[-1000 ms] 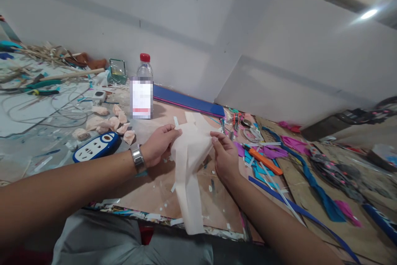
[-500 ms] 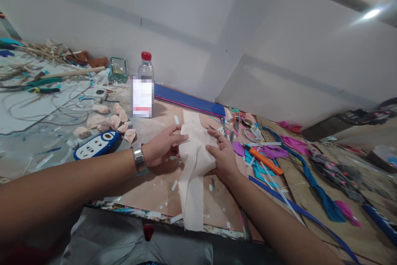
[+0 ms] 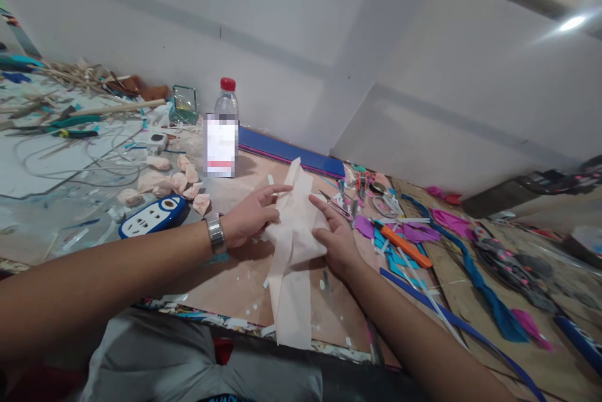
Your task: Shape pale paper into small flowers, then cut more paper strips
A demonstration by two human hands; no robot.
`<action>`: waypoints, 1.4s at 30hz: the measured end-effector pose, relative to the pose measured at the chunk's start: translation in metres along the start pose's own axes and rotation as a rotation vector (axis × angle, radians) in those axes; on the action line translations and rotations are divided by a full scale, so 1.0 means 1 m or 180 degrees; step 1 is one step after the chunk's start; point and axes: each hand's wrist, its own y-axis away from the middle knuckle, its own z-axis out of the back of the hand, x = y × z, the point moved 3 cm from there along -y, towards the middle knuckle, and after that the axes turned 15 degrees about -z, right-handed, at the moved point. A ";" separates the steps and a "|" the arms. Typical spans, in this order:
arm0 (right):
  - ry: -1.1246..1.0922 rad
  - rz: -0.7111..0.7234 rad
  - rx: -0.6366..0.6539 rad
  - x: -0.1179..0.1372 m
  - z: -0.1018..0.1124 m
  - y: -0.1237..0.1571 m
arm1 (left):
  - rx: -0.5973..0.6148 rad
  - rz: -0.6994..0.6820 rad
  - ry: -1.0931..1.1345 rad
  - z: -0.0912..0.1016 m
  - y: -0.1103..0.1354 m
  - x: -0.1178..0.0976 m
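A long, pale peach strip of crepe paper (image 3: 296, 289) lies lengthwise before me, creased and bulging around its middle. Its near end reaches the table's front edge. My left hand (image 3: 249, 217), with a metal watch (image 3: 216, 232) at the wrist, grips the paper's left side, the index finger stretched over its upper part. On the opposite side, my right hand (image 3: 339, 236) holds the paper's right edge between thumb and fingers. The undersides of both hands' grips are partly hidden. Small scissors (image 3: 339, 207) lie just beyond my right fingers.
Crumpled peach paper pieces (image 3: 162, 182) and a blue-white power strip (image 3: 153, 217) lie left. A red-capped bottle (image 3: 227, 98) stands behind a phone (image 3: 220, 148). An orange utility knife (image 3: 402, 244), coloured scraps and a blue strip (image 3: 463, 320) lie right. The wall (image 3: 282, 76) rises behind.
The paper's upper end has folded up into a point on the left. My left fingers have shifted up along it, and my right index finger has straightened. The scissors show more fully.
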 end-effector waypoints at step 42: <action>-0.0064 0.0483 -0.0269 0.000 0.005 -0.007 | -0.0595 -0.0291 -0.0026 0.011 -0.006 -0.002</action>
